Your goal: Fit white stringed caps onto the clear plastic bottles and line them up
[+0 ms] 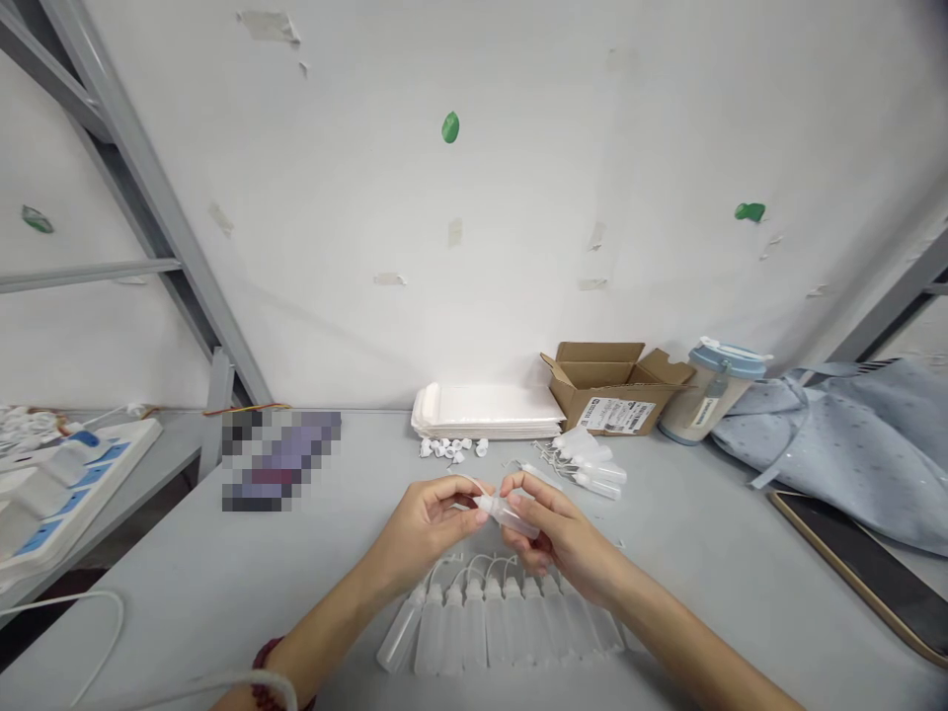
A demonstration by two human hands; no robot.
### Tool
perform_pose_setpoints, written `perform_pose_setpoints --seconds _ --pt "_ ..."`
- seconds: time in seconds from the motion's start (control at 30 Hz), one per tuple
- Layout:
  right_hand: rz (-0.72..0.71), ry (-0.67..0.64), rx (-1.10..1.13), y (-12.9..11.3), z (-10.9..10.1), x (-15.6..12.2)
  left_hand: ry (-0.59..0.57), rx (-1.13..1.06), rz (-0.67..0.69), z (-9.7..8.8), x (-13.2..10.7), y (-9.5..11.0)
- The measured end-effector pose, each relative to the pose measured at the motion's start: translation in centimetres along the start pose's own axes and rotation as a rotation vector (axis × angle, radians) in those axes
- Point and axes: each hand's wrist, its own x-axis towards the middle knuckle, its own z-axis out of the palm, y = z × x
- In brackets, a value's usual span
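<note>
Above the middle of the table, my right hand [549, 528] is closed round a small translucent squeeze bottle [516, 518], tilted with its top to the left. My left hand [436, 518] pinches the white cap end of the same bottle, where a thin white tube curves up. Just below my hands lies a row of several similar bottles [495, 627] side by side, thin curved tubes at their tops. Beyond my right hand is a loose pile of more bottles [592, 464]. Small white caps [453, 449] are scattered beyond my left hand.
Behind the caps lies a stack of white padded envelopes [489, 410], beside an open cardboard box [618, 390]. To the right are a blue-lidded cup [711, 390], a light blue cloth bag [836, 434] and a phone [866, 568]. A power strip [66, 494] lies at left.
</note>
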Motion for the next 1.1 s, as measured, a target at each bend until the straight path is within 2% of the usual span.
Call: perform_pose_setpoints --seconds 0.23,0.57,0.8,1.1 --pt "0.000 -0.008 -0.004 -0.03 0.05 -0.08 0.066 0.067 -0.127 0.58 0.06 0.51" --pt "0.005 0.001 0.018 -0.14 0.03 -0.12 0.010 0.072 -0.025 -0.12 0.07 -0.24" --pt "-0.003 -0.005 0.029 -0.16 0.00 -0.16 0.009 0.052 -0.034 0.06 -0.13 0.08" --pt "-0.015 -0.008 -0.020 -0.11 0.04 -0.21 0.079 0.057 -0.089 0.48 0.03 0.27"
